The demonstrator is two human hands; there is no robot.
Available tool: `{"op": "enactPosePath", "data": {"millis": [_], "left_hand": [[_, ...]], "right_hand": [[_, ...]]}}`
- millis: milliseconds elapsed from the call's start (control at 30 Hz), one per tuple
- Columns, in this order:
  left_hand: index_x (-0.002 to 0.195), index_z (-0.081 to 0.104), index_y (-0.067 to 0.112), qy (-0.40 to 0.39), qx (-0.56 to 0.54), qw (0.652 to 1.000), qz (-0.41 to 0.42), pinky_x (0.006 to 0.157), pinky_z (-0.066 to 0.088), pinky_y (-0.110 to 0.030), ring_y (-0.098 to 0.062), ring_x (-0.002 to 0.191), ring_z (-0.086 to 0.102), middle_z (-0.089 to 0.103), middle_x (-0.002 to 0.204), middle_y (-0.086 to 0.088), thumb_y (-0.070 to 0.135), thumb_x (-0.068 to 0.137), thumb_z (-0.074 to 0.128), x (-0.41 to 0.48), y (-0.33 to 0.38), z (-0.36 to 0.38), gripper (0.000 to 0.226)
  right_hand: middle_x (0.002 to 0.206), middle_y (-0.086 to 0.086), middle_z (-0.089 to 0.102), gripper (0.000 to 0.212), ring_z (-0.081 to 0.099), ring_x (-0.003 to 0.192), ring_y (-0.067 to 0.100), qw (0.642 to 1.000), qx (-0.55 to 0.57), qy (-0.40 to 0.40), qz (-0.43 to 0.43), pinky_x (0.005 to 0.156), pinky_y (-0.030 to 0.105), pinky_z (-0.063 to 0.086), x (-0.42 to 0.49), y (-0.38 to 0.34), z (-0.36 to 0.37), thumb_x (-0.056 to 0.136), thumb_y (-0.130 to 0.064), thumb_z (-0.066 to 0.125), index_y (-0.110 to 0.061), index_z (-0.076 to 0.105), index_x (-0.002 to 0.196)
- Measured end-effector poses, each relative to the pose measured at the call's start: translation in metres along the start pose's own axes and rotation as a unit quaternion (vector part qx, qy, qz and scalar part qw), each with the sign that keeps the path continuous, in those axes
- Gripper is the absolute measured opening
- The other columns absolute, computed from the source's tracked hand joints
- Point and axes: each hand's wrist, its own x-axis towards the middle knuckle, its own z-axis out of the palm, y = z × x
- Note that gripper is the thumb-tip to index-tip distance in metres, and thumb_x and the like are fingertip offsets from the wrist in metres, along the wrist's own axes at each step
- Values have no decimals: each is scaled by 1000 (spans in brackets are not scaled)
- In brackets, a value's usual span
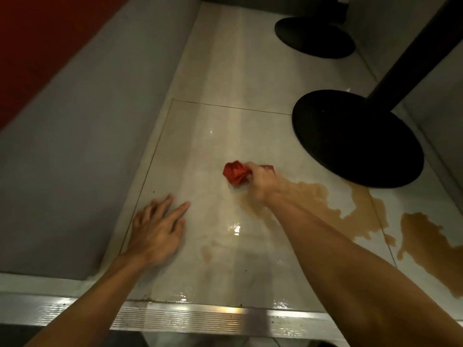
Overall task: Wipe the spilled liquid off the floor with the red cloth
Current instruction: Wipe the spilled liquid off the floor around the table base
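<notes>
Head view: the floor (225,121) is being looked down on, and both hands are being shown.
Right hand (260,182): its fingers are being curled tightly round the red cloth (235,174), which is being pressed to the tile.
Red cloth: it is being held in a crumpled bunch, mostly sticking out to the left of the right hand.
Left hand (157,231): nothing is being held; the fingers are being spread straight and laid flat on the floor, well to the left of the right hand and nearer the camera.
Spilled liquid (325,204): a brown pool is being shown to the right of the right hand and under its forearm, reaching the black table base (355,139); a second patch is lying farther right.
Done, as judged: the tile between the two hands is being shown with a wet sheen and only faint smears, so that part is being taken as wiped.
Left, as judged: most of the brown pool is being counted as not yet wiped.
</notes>
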Motion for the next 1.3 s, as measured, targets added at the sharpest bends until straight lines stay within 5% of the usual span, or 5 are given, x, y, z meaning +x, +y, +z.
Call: {"op": "enactPosePath", "data": {"millis": [133, 500, 667, 900, 1300], "left_hand": [[138, 20, 64, 11, 13, 1000, -1, 106, 8, -36, -17, 140, 10, 9, 159, 18, 39, 96, 30, 1, -5, -3, 49], [142, 26, 54, 20, -32, 999, -9, 104, 19, -40, -12, 132, 16, 18, 155, 25, 41, 90, 24, 9, -15, 3, 54], [141, 26, 55, 24, -19, 1000, -7, 102, 20, -39, -11, 129, 15, 17, 155, 25, 44, 84, 20, 7, -15, 5, 59], [139, 30, 56, 43, -1, 999, 10, 82, 16, -31, -12, 120, 24, 24, 151, 24, 27, 89, 39, 10, -21, 6, 59], [139, 35, 53, 52, -40, 998, 14, 89, 23, -32, -10, 126, 28, 25, 150, 28, 19, 91, 43, 12, -24, 3, 59]], "right_hand": [[160, 6, 23, 54, 11, 146, 41, 999, -44, 9, -10, 120, 49, 10, -8, -12, 42, 95, -8, 43, -33, 40, 143], [161, -4, 19, 52, 5, 149, 34, 977, -55, -64, -197, 118, 47, 0, -135, -7, 77, 93, -28, 38, -37, 38, 144], [160, -5, 21, 47, 8, 148, 29, 979, -80, -72, -172, 121, 38, 11, -91, 0, 54, 98, -25, 45, -34, 42, 143], [159, 2, 21, 45, 13, 142, 38, 994, -77, -4, -73, 117, 52, 16, -71, -36, 71, 95, -21, 45, -36, 42, 137], [151, -7, 36, 54, 31, 141, 29, 931, -139, -128, -311, 112, 45, 32, -162, 12, 68, 78, -31, 48, -46, 45, 129]]}}
